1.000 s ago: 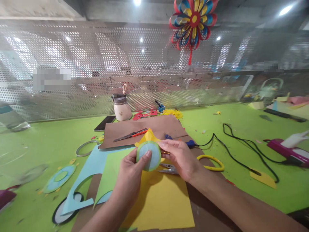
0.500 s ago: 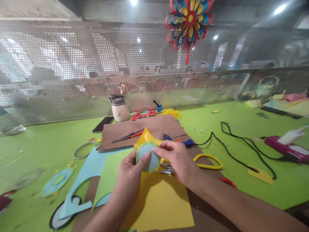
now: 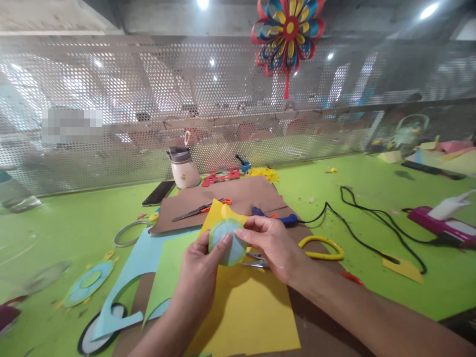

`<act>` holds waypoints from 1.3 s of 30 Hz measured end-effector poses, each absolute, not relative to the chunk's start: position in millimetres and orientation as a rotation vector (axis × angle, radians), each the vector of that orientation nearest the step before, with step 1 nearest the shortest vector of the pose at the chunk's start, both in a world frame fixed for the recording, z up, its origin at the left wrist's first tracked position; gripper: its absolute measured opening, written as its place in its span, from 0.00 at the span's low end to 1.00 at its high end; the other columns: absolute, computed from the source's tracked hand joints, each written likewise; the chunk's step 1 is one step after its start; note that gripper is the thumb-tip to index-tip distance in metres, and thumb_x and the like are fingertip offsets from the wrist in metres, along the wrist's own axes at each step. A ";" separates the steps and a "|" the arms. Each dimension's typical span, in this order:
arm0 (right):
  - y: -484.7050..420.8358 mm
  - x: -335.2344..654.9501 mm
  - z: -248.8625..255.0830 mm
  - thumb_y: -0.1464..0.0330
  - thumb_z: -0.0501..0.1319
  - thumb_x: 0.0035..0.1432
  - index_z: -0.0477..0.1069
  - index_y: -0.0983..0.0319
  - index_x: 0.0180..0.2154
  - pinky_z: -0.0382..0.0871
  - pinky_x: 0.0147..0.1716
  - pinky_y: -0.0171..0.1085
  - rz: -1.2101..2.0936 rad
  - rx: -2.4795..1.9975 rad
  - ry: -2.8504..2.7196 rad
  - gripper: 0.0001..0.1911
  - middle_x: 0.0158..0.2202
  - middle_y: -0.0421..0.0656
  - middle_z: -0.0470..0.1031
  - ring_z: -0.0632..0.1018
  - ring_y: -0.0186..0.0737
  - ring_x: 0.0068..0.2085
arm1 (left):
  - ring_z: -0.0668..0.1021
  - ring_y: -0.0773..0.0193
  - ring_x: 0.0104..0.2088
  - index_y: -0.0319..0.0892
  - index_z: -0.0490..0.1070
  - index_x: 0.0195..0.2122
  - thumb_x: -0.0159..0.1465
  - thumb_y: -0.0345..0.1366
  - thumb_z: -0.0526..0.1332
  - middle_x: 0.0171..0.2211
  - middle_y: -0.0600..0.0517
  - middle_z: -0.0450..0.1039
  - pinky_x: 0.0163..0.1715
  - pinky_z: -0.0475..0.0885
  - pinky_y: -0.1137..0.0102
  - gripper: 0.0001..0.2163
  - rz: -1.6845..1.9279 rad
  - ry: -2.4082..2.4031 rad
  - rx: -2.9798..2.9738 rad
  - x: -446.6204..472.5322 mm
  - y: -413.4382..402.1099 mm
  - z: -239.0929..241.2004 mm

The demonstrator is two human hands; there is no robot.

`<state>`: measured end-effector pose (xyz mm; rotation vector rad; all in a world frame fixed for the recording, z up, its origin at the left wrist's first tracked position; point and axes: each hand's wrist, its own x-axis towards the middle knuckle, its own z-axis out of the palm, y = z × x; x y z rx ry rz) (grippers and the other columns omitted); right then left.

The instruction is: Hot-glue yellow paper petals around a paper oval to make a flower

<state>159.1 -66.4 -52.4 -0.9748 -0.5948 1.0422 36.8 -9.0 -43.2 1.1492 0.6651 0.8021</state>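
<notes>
A light blue paper disc with a green rim (image 3: 226,236) is held upright over the work area. My left hand (image 3: 203,265) grips its left side, thumb across the front. My right hand (image 3: 273,248) pinches the upper right edge between thumb and index finger. A pointed piece of yellow paper (image 3: 212,216) stands up behind the disc; whether it is joined to it is hidden. Below my right hand, scissors with a yellow handle (image 3: 323,248) show their metal blades; I cannot tell whether the other fingers touch them. A yellow paper sheet (image 3: 253,312) lies underneath.
Brown board (image 3: 223,191) bears red-handled scissors (image 3: 201,210) and a blue-handled tool (image 3: 278,219) with a black cord. Cut blue paper (image 3: 122,297), green paper (image 3: 169,267) and a paper ring (image 3: 89,281) lie left. A white bottle (image 3: 185,168) and phone (image 3: 158,193) stand behind.
The yellow paper behind the disc has shifted left and leans differently, showing more of its left side. Both hands keep nearly the same hold on the disc.
</notes>
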 end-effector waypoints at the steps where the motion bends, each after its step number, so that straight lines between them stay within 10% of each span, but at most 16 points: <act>1: -66.2 159.8 -52.6 0.66 0.72 0.38 0.74 0.64 0.29 0.65 0.30 0.35 1.049 -0.970 -0.600 0.14 0.25 0.39 0.72 0.72 0.34 0.27 | 0.76 0.61 0.30 0.40 0.75 0.33 0.51 0.37 0.68 0.29 0.51 0.77 0.35 0.69 0.69 0.10 0.808 0.662 1.148 36.4 -8.2 -43.9; 15: -66.7 167.5 -50.3 0.68 0.70 0.38 0.74 0.63 0.33 0.66 0.38 0.37 0.864 -1.095 -0.653 0.15 0.31 0.41 0.74 0.73 0.36 0.35 | 0.74 0.61 0.33 0.39 0.76 0.33 0.52 0.39 0.67 0.32 0.51 0.77 0.37 0.69 0.69 0.11 0.898 0.667 1.184 36.1 1.8 -54.1; 32: -62.4 171.7 -56.2 0.56 0.64 0.49 0.68 0.64 0.22 0.50 0.14 0.28 0.771 -1.218 -0.728 0.18 0.13 0.32 0.60 0.59 0.24 0.13 | 0.75 0.63 0.32 0.37 0.75 0.35 0.53 0.41 0.66 0.29 0.49 0.77 0.34 0.69 0.71 0.13 0.844 0.632 1.079 34.9 7.5 -56.3; 39: -62.4 164.2 -60.4 0.56 0.63 0.52 0.74 0.66 0.31 0.59 0.22 0.30 0.840 -1.312 -0.995 0.17 0.22 0.39 0.70 0.68 0.30 0.24 | 0.75 0.62 0.30 0.38 0.74 0.35 0.53 0.41 0.66 0.29 0.50 0.76 0.35 0.69 0.69 0.12 0.832 0.576 1.096 34.2 7.3 -56.9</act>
